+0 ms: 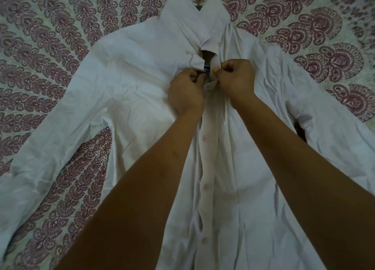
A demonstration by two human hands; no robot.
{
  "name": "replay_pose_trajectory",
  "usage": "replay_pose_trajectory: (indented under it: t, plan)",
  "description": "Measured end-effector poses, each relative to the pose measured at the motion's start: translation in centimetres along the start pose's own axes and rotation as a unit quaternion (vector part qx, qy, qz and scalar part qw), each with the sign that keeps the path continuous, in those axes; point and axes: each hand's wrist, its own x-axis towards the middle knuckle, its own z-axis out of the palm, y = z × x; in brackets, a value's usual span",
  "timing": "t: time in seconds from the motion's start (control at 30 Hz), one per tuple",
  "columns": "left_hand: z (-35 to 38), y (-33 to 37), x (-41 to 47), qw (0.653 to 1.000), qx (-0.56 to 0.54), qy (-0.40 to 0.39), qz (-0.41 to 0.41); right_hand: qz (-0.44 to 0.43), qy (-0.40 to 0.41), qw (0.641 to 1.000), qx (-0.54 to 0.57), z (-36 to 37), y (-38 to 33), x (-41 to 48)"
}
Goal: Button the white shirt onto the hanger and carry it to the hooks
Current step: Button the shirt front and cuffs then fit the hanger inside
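Shirt [125,83] lies spread on the bed [40,36], and my left hand [185,91] and right hand [235,79] each pinch one front edge just below the collar [182,20], where I think the cloth can slip from my hold if I pull unevenly.

Maroon-patterned bedspread [316,36] (dim light)
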Motion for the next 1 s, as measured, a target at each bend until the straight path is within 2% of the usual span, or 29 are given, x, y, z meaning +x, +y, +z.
replay_pose_trajectory:
  t: [0.23, 0.33, 0.47, 0.6, 0.8, 1.0]
  plan:
    - [1.0, 0.5, 0.0, 0.997, -0.055, 0.025, -0.048, 0.006, -0.011, 0.999, 0.033, -0.1, 0.3, 0.2]
    - [0.6, 0.0, 0.0, 0.996, -0.088, 0.01, -0.018, 0.007, -0.013, 0.999, 0.037, -0.2, 0.2, 0.2]
    - [-1.3, -0.5, 0.1, 0.99, -0.124, -0.002, 0.068, 0.025, -0.029, 0.998, 0.055, -0.4, 0.0, -0.2]
    - [-3.7, 0.2, 0.6, 0.982, -0.148, -0.026, 0.113, 0.063, -0.05, 0.987, 0.137, -0.6, -0.6, -1.0]
    - [-5.0, 1.6, 1.5, 0.992, -0.072, -0.062, 0.087, 0.095, -0.069, 0.973, 0.2, -0.8, -1.8, -2.1]
    - [-4.5, 2.1, 0.5, 0.996, -0.076, -0.043, 0.029, 0.107, -0.065, 0.971, 0.202, -0.5, -1.8, -2.5]
